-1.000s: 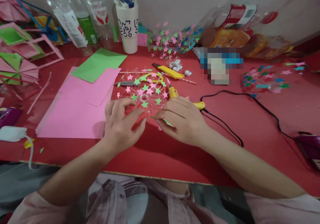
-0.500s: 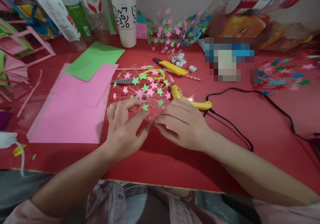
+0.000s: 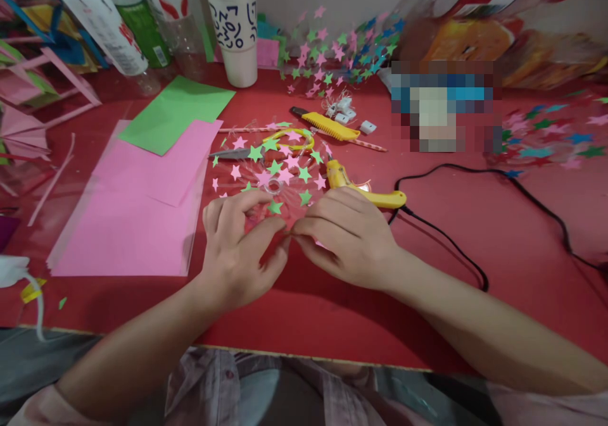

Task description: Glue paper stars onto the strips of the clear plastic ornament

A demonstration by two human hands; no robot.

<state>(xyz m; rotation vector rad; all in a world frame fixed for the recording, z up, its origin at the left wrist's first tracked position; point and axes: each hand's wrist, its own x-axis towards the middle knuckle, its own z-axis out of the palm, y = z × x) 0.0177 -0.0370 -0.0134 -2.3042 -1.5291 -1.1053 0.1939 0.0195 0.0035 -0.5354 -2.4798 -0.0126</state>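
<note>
My left hand (image 3: 237, 249) and my right hand (image 3: 349, 236) meet at their fingertips, thumbs and fingers pinched, just above the table. Between the tips is a small green paper piece, now almost wholly hidden by the fingers. Right behind them lies a clear plastic bottle top cut into spreading strips, its neck ring (image 3: 273, 187) at the centre. Pink and green paper stars (image 3: 285, 176) sit on the strips. Beyond my right hand a yellow hot glue gun (image 3: 387, 199) lies on its side, partly covered by the knuckles.
Pink paper sheets (image 3: 123, 223) and a green sheet (image 3: 178, 112) lie left. A yellow cutter (image 3: 330, 126), scissors (image 3: 232, 153) and a striped straw (image 3: 373, 145) are behind the strips. The black cord (image 3: 441, 242) runs right. Bottles (image 3: 114, 27) and a white tumbler (image 3: 240, 52) stand at the back.
The green piece between my fingertips showed before and is now covered, as the fingertips have drawn closer together. The view has shifted slightly; the things on the table lie as before.
</note>
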